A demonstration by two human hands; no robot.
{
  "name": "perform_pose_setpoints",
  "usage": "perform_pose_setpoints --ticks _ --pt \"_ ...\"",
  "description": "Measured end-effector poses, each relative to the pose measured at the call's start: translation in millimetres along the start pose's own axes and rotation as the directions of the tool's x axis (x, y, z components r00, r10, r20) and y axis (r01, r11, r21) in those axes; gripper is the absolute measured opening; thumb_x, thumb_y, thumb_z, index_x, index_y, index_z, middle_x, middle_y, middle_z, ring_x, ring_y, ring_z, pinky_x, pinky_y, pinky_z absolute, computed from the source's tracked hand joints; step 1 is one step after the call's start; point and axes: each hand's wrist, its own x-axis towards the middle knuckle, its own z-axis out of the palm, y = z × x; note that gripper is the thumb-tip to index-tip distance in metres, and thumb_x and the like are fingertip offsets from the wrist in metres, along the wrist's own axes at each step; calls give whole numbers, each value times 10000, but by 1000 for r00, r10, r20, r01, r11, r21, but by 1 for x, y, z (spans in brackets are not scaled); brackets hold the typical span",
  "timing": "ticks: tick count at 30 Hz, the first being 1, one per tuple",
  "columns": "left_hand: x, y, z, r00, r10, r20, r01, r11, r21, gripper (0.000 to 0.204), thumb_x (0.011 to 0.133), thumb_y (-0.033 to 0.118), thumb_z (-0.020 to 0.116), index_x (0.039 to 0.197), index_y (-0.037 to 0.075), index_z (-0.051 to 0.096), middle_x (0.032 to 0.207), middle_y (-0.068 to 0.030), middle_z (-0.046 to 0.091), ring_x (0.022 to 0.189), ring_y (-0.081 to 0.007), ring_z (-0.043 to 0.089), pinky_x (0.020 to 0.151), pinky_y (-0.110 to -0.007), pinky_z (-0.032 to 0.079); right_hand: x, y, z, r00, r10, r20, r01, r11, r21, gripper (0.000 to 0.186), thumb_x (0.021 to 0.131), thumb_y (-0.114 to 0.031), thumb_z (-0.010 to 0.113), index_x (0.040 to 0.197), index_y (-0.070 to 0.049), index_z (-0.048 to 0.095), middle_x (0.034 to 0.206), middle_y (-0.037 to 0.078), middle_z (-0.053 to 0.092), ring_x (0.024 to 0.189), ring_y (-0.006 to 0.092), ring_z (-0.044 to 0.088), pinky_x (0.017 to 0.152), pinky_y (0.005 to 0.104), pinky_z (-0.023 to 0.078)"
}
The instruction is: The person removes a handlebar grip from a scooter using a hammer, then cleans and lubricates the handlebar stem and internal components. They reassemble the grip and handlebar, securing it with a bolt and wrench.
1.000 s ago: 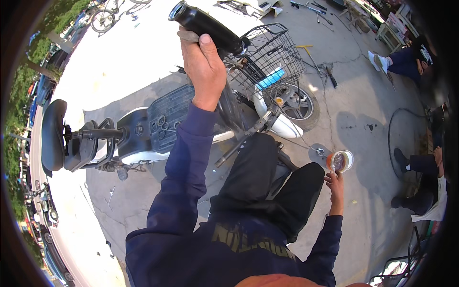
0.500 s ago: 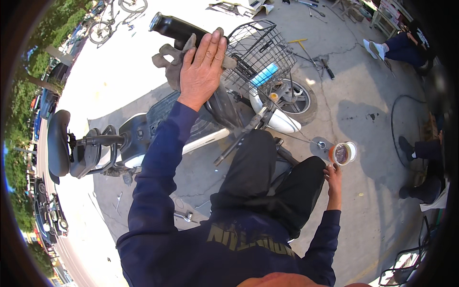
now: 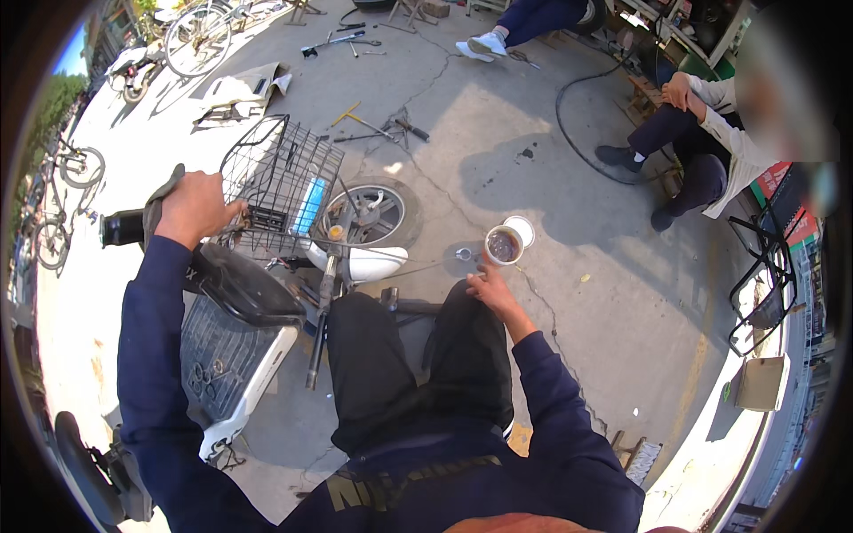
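My left hand (image 3: 191,206) is closed over a grey work glove (image 3: 162,200), at a black cylinder (image 3: 123,228) near the wire basket (image 3: 289,173) of a scooter. Its fingertips are hidden on the far side. My right hand (image 3: 489,290) hangs beside my knee with loosely bent fingers apart and nothing visible in them. Its fingertips are at the near rim of a small tub (image 3: 504,244) of dark brown paste; whether they touch it I cannot tell. The tub's white lid (image 3: 520,231) lies against it. The scooter's front wheel (image 3: 369,216) and white fender (image 3: 378,264) lie ahead of my knees.
The scooter's footboard (image 3: 227,360) is at my left, with dark looped pieces on it. Ahead lie a yellow T-handled tool (image 3: 345,115) and other tools. A seated person (image 3: 702,133) is at the right, near a black hose (image 3: 569,133). A metal-framed chair (image 3: 764,280) stands nearer.
My view has swung to the right. The left hand, flat on the glove earlier, now has its fingers curled over it. The right hand remains beside the tub.
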Motion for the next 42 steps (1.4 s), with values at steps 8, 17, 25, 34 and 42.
perform_pose_setpoints --ticks 8,17,25,34,42 --pt "-56 -46 -37 982 174 -79 -132 916 379 590 623 480 940 892 21 683 810 -168 710 791 -342 722 760 -436 568 -54 10 7 997 69 -22 -67 994 90 678 1041 -366 616 1512 63 386 1222 170 678 1047 193 676 907 324 515" --pt "-49 -24 -7 939 200 -279 -25 849 527 776 953 750 499 718 40 703 636 -163 691 545 -287 701 524 -335 550 -60 -33 22 999 0 -44 8 982 186 684 1030 -351 629 1498 90 395 1200 171 690 1010 195 689 871 321 524" --pt "-28 -42 21 946 274 -175 -171 876 451 601 1015 617 509 983 32 642 837 -195 715 777 -397 712 664 -471 569 -70 -61 93 968 -116 224 77 981 176 613 1057 -404 578 1434 72 493 1192 185 720 1071 230 704 916 326 526" --pt "-67 -174 1 983 183 -5 -69 393 917 869 945 -49 653 1648 292 272 1133 -93 688 921 -231 717 760 -354 621 -95 -84 90 830 -314 461 -448 119 886 1065 979 -813 201 1612 44 214 1672 251 262 1551 371 278 1235 522 275" --pt "-61 -124 -9 978 209 7 -96 418 903 814 962 9 668 1635 301 314 943 -119 716 769 -243 737 649 -359 618 -97 -107 96 756 -481 443 -526 -44 849 1096 952 -833 294 1610 41 220 1668 279 242 1553 398 258 1234 544 272"
